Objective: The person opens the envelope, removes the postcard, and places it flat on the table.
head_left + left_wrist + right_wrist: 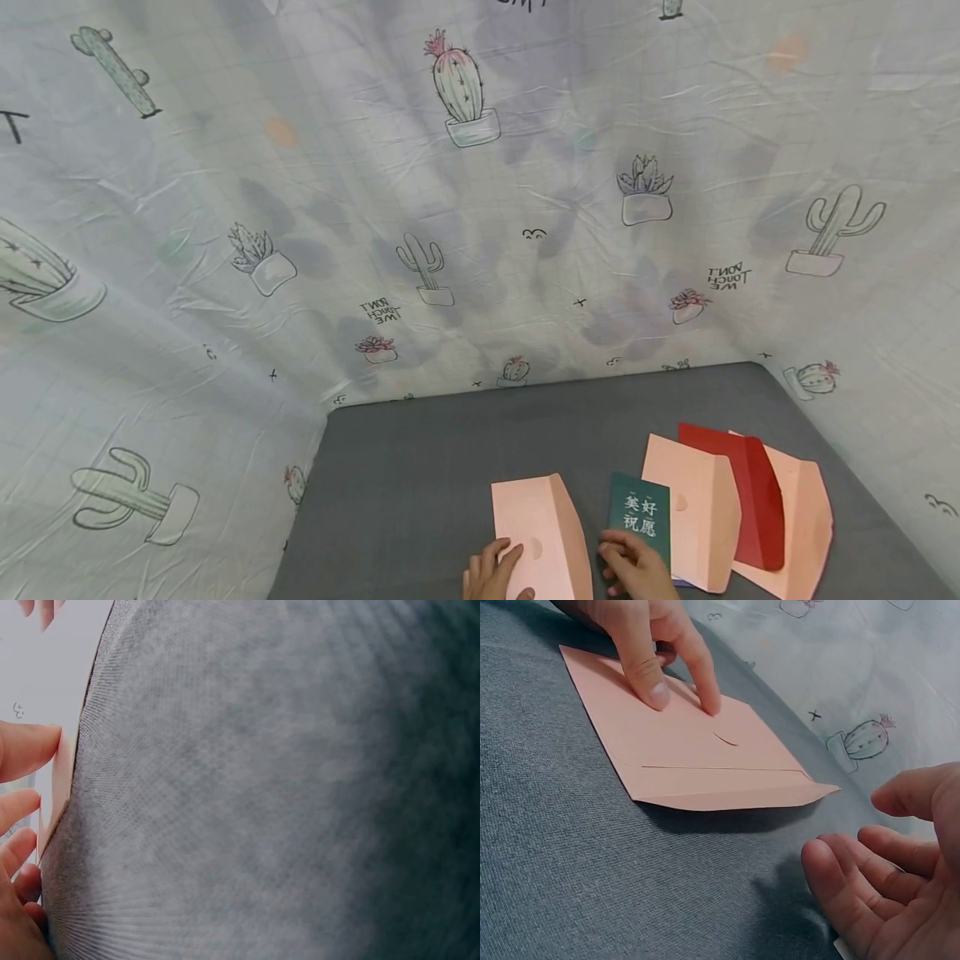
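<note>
A pink envelope (531, 510) lies on the grey cloth in front of me, its flap raised along the right side. My left hand (491, 577) rests on its lower left part. In the right wrist view the thumb and a finger of that left hand (660, 656) press on the envelope (682, 750) from above. My right hand (636, 565) is by the lower left of a dark green card (654, 493) with white characters. Its fingers (829, 881) are loosely bent with nothing between them. Beneath the card a blue edge peeps out.
Right of the green card, a second pink envelope (693, 508), a red envelope (753, 492) and a further pink envelope (806, 508) overlap in a fan. A pale cactus-print sheet (525, 208) surrounds the grey surface (420, 450) at the back and sides.
</note>
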### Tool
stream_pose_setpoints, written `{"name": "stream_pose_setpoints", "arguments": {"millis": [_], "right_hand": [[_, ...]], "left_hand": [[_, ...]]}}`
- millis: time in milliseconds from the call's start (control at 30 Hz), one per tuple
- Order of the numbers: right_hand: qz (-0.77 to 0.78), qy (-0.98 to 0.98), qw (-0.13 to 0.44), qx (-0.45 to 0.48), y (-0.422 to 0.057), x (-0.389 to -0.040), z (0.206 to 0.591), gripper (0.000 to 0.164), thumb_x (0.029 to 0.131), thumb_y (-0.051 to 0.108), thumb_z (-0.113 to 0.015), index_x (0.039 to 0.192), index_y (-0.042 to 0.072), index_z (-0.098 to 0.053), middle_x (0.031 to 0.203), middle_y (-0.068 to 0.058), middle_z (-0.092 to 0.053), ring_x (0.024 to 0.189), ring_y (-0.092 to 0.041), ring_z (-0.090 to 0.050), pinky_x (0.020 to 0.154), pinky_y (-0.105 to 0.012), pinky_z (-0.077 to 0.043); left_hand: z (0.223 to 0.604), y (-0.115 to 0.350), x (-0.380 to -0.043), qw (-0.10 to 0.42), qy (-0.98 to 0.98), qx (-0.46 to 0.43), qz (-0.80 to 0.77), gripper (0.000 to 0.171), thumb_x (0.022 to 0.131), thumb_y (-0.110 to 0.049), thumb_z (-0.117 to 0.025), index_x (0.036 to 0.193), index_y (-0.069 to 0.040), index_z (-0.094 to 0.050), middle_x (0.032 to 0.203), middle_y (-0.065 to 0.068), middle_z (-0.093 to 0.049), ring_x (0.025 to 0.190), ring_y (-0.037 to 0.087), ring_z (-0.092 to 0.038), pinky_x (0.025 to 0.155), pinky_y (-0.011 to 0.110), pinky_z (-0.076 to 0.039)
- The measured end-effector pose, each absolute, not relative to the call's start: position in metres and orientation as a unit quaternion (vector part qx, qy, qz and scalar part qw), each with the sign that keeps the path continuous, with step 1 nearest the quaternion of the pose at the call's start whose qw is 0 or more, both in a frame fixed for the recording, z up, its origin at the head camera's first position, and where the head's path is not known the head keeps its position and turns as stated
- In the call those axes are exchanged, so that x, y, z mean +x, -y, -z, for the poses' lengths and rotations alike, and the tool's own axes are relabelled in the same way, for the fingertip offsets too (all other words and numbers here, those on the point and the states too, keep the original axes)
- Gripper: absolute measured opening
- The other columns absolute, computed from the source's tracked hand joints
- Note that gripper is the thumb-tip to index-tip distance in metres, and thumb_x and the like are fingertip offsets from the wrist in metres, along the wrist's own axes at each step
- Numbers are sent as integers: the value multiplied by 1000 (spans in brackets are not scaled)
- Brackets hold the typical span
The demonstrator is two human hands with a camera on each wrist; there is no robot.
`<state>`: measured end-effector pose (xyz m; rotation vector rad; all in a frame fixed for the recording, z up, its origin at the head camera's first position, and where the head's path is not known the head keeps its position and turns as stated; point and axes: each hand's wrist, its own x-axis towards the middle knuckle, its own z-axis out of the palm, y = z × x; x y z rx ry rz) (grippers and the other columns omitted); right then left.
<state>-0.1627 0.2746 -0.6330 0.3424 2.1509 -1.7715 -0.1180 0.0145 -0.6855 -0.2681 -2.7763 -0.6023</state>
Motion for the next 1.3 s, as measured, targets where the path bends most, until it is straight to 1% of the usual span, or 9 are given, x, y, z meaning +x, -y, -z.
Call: {"name": "stream_pose_setpoints", "arguments": {"millis": [167, 300, 567, 667, 867, 1033, 1300], "right_hand": [[616, -758, 193, 90, -272, -163, 633, 50, 95, 24, -67, 127, -13, -56, 95, -5, -72, 74, -18, -66, 62, -37, -59], [606, -763, 212, 74, -268, -164, 635, 52, 96, 23, -66, 129, -16, -54, 97, -5, -71, 75, -17, -66, 63, -37, -59], [597, -767, 227, 67, -258, -164, 635, 57, 94, 25, -67, 128, -18, -53, 94, -3, -70, 74, -16, -67, 66, -37, -60], [597, -767, 228, 60, -257, -165, 638, 55, 93, 24, -67, 126, -18, -55, 92, -3, -69, 75, -16, -67, 66, -37, -60], [593, -766, 245, 25, -256, -165, 651, 49, 95, 23, -66, 122, -17, -58, 89, -3, -71, 78, -17, -70, 68, -37, -60], [593, -768, 243, 8, -252, -165, 648, 44, 95, 22, -66, 115, -17, -62, 87, -3, -71, 79, -16, -69, 69, -35, -59], [565, -792, 230, 18, -247, -164, 639, 34, 92, 12, -65, 110, -17, -64, 84, -2, -69, 77, -14, -67, 69, -33, -58]], "left_hand": [[685, -14, -118, 128, 963, -90, 218, 43, 93, -51, -64, 128, -27, -66, 130, -4, -54, 89, 1, -33, 65, 20, -18], [685, -14, -118, 128, 963, -91, 221, 43, 93, -50, -64, 128, -27, -67, 129, -3, -55, 89, 1, -33, 65, 20, -18], [686, -13, -121, 150, 962, -101, 205, 43, 91, -50, -67, 127, -27, -66, 128, -4, -54, 89, 1, -33, 65, 20, -18], [685, -13, -121, 146, 961, -101, 211, 43, 91, -50, -67, 127, -26, -67, 128, -4, -54, 89, 1, -32, 65, 20, -18], [684, -12, -121, 122, 963, -96, 219, 44, 93, -52, -64, 127, -24, -67, 128, -2, -54, 88, 2, -32, 64, 20, -18], [684, -12, -121, 113, 965, -95, 218, 45, 94, -52, -62, 128, -24, -67, 129, -2, -54, 90, 2, -33, 65, 20, -18], [683, -13, -118, 136, 962, -101, 215, 43, 94, -51, -63, 128, -25, -67, 129, -3, -54, 91, 2, -33, 66, 20, -19]]}}
